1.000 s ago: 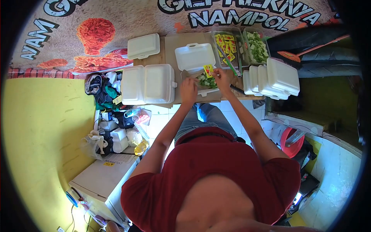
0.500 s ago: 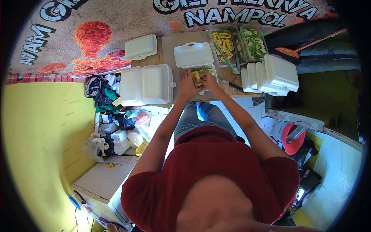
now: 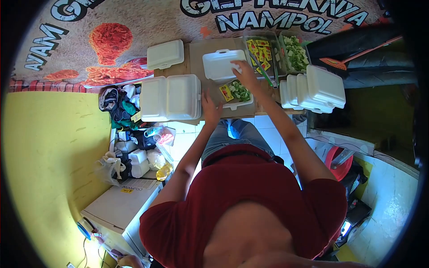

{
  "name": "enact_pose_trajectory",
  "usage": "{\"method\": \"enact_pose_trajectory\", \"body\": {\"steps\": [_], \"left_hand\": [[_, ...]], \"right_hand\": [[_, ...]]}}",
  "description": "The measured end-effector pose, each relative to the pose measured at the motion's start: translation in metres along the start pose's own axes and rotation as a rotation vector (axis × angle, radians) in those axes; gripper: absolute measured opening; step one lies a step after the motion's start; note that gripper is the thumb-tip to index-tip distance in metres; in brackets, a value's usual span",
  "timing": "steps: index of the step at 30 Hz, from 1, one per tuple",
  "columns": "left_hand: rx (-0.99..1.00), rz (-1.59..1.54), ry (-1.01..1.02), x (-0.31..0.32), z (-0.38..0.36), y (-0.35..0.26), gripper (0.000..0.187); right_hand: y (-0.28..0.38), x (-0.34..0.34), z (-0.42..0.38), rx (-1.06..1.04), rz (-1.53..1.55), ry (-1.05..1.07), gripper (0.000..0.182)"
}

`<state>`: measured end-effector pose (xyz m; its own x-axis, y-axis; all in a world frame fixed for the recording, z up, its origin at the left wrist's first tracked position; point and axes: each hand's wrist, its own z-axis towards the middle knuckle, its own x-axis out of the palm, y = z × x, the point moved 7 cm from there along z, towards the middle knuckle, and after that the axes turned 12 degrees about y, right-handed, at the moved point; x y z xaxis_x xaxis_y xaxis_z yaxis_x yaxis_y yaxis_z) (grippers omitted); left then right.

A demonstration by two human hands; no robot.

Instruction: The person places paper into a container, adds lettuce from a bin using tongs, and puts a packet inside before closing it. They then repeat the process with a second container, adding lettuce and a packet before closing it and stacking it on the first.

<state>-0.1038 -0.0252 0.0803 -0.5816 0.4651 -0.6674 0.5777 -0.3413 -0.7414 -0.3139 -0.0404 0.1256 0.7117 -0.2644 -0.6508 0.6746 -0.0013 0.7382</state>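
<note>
An open white foam box lies on the table, its raised lid (image 3: 216, 67) toward the back. Inside its base sit a yellow sachet (image 3: 226, 93) and chopped green leaves (image 3: 241, 92). At the left side of the base is my left hand (image 3: 210, 107), fingers apart, holding nothing that I can see. Over the right part of the lid is my right hand (image 3: 245, 73), its fingers spread and nothing visible in them.
Closed foam boxes (image 3: 167, 98) stand on the left, another (image 3: 165, 54) behind them. Tubs of yellow sachets (image 3: 260, 50) and cut greens (image 3: 295, 52) are at the back right. Green-handled tongs (image 3: 263, 71) lean in the sachet tub. Stacked boxes (image 3: 325, 85) are at the right.
Both hands have let go of the yellow sachet, which now lies in the box. My right hand has moved up over the lid; my left has shifted down and left.
</note>
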Motion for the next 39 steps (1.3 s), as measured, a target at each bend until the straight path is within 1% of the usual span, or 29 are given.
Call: {"method": "enact_pose_trajectory", "body": {"steps": [3,5,6,7,8,10,11,13,15,17,20,23,26,29,32,35,38,39], "left_hand": [[-0.051,-0.02,0.035,0.016,-0.005,0.009,0.079],[-0.071,0.025,0.039,0.027,-0.006,0.019,0.08],[-0.068,0.012,0.059,0.029,-0.004,0.021,0.08],[-0.065,-0.002,0.08,0.032,-0.003,0.022,0.08],[-0.063,-0.016,0.104,0.034,-0.003,0.024,0.08],[-0.067,-0.036,0.057,0.026,-0.002,0.017,0.079],[-0.07,-0.048,0.036,0.022,-0.002,0.012,0.079],[-0.003,-0.031,0.033,0.009,-0.003,-0.005,0.075],[0.035,-0.001,0.062,0.007,-0.007,-0.01,0.072],[0.058,0.045,0.123,0.012,-0.005,-0.012,0.068],[0.059,0.074,0.167,0.019,0.003,-0.008,0.065],[0.053,0.092,0.025,0.001,0.007,-0.023,0.07],[-0.115,-0.091,0.066,0.018,0.008,0.005,0.076],[-0.017,-0.103,0.065,0.034,0.009,0.018,0.078],[0.021,-0.133,0.065,0.04,0.01,0.021,0.077],[0.027,-0.142,0.067,0.042,0.012,0.023,0.077],[0.037,-0.13,0.066,0.043,0.014,0.026,0.078],[0.034,-0.134,0.066,0.043,0.014,0.027,0.078]], "right_hand": [[-0.015,0.017,0.056,-0.087,-0.106,0.055,0.043],[-0.048,0.035,0.08,-0.046,-0.245,0.103,0.046],[-0.055,0.038,0.088,-0.025,-0.315,0.128,0.048],[-0.066,0.044,0.093,0.031,-0.373,0.216,0.045],[-0.07,0.047,0.094,0.039,-0.369,0.201,0.043],[-0.052,0.033,0.089,0.06,-0.366,0.168,0.038],[-0.045,0.029,0.082,0.094,-0.318,0.201,0.034],[-0.026,0.022,0.059,0.165,-0.222,0.267,0.028],[-0.038,0.03,0.016,0.564,0.006,0.542,0.02],[-0.038,0.027,-0.025,0.814,-0.061,0.791,0.017],[-0.023,0.016,-0.058,0.842,-0.057,0.782,0.023],[-0.044,0.028,-0.073,0.331,-0.325,0.374,0.032],[-0.04,0.028,-0.083,0.276,-0.085,0.177,0.044],[-0.055,0.05,-0.086,0.256,-0.084,0.182,0.05],[-0.051,0.066,-0.09,0.254,-0.254,0.203,0.057],[-0.039,0.08,-0.092,0.239,-0.188,0.209,0.057],[-0.028,0.066,-0.092,0.201,-0.221,0.105,0.057],[-0.032,0.067,-0.092,0.208,-0.198,0.109,0.056]]}}
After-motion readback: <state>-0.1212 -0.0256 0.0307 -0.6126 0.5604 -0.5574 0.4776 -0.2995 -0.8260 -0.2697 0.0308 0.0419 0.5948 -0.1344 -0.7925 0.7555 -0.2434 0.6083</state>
